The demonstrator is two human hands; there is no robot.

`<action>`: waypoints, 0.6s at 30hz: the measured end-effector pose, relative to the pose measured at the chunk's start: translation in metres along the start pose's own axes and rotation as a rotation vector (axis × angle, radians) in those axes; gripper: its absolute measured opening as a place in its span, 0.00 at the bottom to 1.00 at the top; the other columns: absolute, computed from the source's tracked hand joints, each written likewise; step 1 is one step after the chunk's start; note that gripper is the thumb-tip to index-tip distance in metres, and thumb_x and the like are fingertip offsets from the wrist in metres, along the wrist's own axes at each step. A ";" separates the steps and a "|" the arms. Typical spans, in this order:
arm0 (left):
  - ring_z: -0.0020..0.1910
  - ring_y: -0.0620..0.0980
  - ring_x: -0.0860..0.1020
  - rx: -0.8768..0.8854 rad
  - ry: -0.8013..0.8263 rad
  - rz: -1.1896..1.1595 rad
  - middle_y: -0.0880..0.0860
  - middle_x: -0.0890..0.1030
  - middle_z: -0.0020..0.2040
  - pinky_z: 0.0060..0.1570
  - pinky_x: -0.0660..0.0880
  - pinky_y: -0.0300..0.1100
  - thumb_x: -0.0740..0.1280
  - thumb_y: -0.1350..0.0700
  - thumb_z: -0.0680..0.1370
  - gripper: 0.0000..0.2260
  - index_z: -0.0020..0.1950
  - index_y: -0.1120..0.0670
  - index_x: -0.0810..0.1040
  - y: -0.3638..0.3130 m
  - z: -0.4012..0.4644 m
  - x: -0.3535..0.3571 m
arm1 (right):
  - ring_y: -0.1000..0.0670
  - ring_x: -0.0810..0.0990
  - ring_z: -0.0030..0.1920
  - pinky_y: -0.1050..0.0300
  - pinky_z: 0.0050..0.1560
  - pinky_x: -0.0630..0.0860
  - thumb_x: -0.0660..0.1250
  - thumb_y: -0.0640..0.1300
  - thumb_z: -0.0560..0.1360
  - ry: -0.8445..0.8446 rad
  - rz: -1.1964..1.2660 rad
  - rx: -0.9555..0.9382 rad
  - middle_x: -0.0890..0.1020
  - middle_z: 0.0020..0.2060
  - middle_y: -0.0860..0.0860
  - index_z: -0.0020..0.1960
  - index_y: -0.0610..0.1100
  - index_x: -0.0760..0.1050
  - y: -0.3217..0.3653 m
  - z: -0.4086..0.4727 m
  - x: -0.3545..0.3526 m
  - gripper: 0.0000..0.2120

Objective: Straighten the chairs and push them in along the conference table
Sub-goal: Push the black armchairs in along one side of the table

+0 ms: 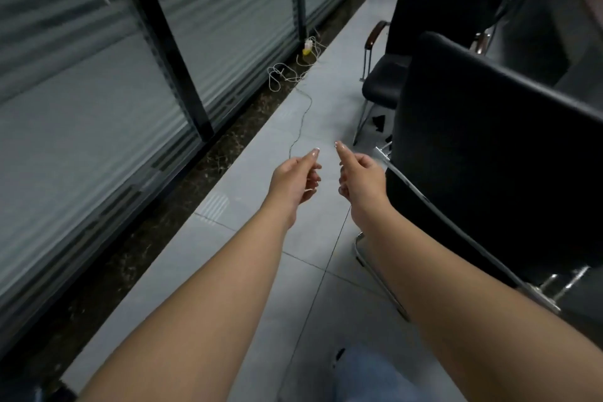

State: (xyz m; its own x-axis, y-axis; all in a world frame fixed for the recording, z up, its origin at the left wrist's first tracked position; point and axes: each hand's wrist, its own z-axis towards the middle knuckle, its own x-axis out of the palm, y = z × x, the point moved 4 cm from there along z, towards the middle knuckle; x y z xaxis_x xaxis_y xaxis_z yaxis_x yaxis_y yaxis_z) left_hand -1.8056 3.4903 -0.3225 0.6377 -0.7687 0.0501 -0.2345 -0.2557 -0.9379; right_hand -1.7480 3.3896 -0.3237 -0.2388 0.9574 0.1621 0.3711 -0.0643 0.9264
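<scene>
Both my arms reach forward over the grey tiled floor. My left hand (295, 178) and my right hand (360, 178) hang side by side in the air, fingers loosely curled with the index fingers out, holding nothing. Just right of my right hand stands a black chair (483, 147) with a chrome frame, its tall back toward me. A second black chair (383, 81) with a brown armrest stands farther ahead. The dark conference table (561, 52) shows only partly at the upper right, beyond the chairs.
A frosted glass partition (107, 81) with black posts runs along the left. A thin white cable (295, 81) lies coiled on the floor by a small yellow and white plug (307, 46). The tiled aisle (248, 192) runs between wall and chairs.
</scene>
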 end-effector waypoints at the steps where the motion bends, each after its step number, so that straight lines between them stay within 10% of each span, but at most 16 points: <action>1: 0.34 0.46 0.72 -0.010 0.027 0.014 0.49 0.74 0.32 0.38 0.71 0.39 0.65 0.49 0.77 0.11 0.37 0.53 0.74 -0.002 0.017 0.003 | 0.54 0.65 0.27 0.61 0.30 0.66 0.69 0.51 0.74 -0.025 0.014 -0.005 0.69 0.25 0.51 0.36 0.44 0.70 0.002 0.015 0.004 0.14; 18: 0.32 0.45 0.72 -0.007 -0.002 0.038 0.49 0.73 0.31 0.38 0.70 0.38 0.64 0.51 0.78 0.11 0.37 0.53 0.74 -0.114 0.294 0.006 | 0.55 0.65 0.24 0.63 0.28 0.64 0.68 0.50 0.74 0.013 0.012 0.035 0.68 0.19 0.56 0.39 0.44 0.77 0.074 0.278 0.129 0.11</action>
State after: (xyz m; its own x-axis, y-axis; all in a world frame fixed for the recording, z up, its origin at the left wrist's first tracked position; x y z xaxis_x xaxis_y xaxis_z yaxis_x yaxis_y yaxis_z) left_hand -1.5592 3.6873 -0.3161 0.6294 -0.7769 0.0139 -0.2638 -0.2304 -0.9367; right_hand -1.5022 3.5869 -0.3287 -0.2456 0.9530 0.1775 0.4054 -0.0654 0.9118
